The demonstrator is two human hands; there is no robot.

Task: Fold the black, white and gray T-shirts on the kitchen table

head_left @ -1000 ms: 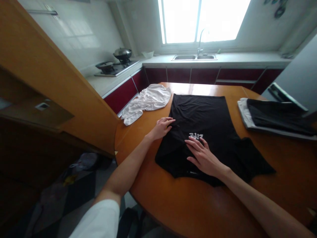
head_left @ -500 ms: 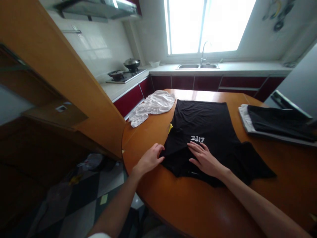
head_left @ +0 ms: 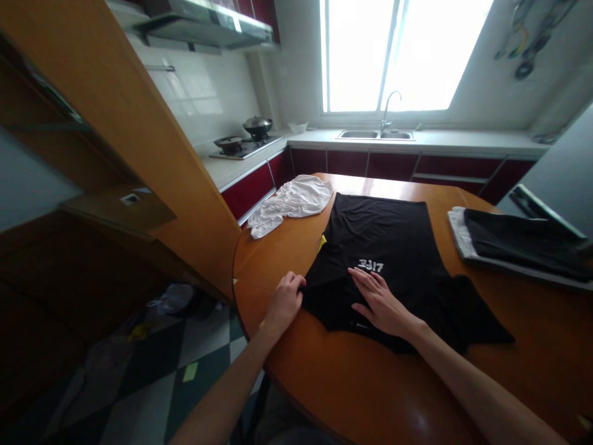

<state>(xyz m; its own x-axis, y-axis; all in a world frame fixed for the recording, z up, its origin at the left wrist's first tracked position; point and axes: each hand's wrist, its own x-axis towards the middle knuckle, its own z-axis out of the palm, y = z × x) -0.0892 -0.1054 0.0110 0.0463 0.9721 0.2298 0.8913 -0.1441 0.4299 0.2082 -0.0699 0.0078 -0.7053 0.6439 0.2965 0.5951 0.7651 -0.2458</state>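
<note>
A black T-shirt [head_left: 389, 228] with white lettering lies spread on the wooden table [head_left: 361, 377], its neckline towards me. My left hand [head_left: 286, 301] pinches the shirt's left edge, fingers closed on the fabric. Flat on the chest, just below the lettering, rests my right hand [head_left: 380, 303] with its fingers stretched out. The right sleeve is laid out to the side. A bit of yellow [head_left: 322, 241] peeks from under the shirt's left side.
A crumpled white garment [head_left: 296, 201] lies at the table's far left. Folded black and white clothes [head_left: 519, 241] are stacked at the right. Beyond the table are a counter with a sink [head_left: 375, 134] and a stove with a lidded wok [head_left: 257, 125]. A wooden partition [head_left: 185, 185] stands at left.
My left hand has closed from a loosely open shape onto the shirt's left edge. My right hand stays flat on the chest. The camera view has tilted up slightly.
</note>
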